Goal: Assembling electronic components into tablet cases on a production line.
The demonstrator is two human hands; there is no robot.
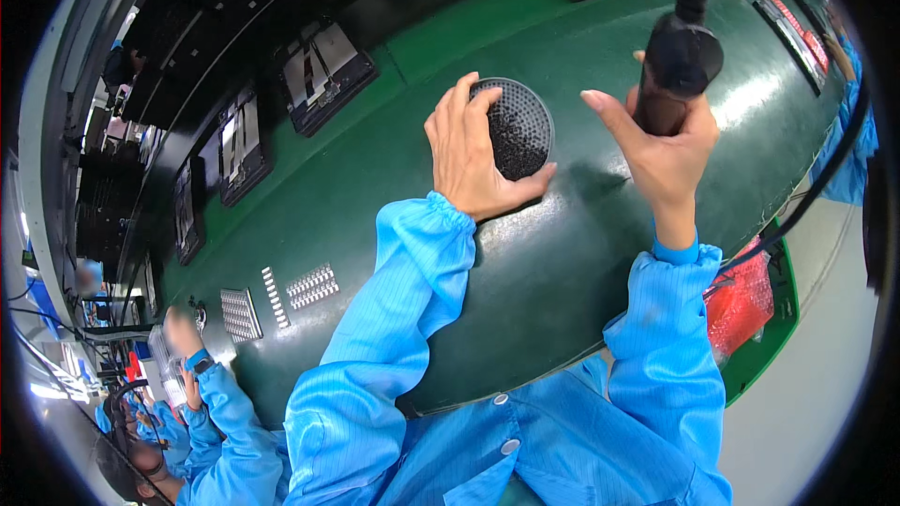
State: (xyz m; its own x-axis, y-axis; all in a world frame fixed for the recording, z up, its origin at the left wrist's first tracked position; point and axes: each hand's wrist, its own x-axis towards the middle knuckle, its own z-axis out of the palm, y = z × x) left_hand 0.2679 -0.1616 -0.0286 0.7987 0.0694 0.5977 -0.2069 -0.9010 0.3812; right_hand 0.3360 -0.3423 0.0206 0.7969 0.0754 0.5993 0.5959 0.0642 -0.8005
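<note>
A round grey dish (531, 111) with a dimpled bottom lies on the green work table, with many tiny black parts, apparently screws (517, 148), heaped toward its near side. My left hand (469, 157) grips this dish from the left, fingers over the far rim and thumb at the near edge. To the right, my right hand (664, 155) is wrapped round a black electric screwdriver (684, 56) that hangs from a coiled cord. Its thumb sticks out to the left. The tool's tip is hidden from me.
Opened flat device panels (328, 75) stand in a row along the far side. Rows of small silvery parts (312, 287) lie at the left, near a co-worker's hand (183, 330). A green bin (786, 319) with red bubble wrap (741, 305) sits beyond the table's right edge. A black cable (825, 192) curves there.
</note>
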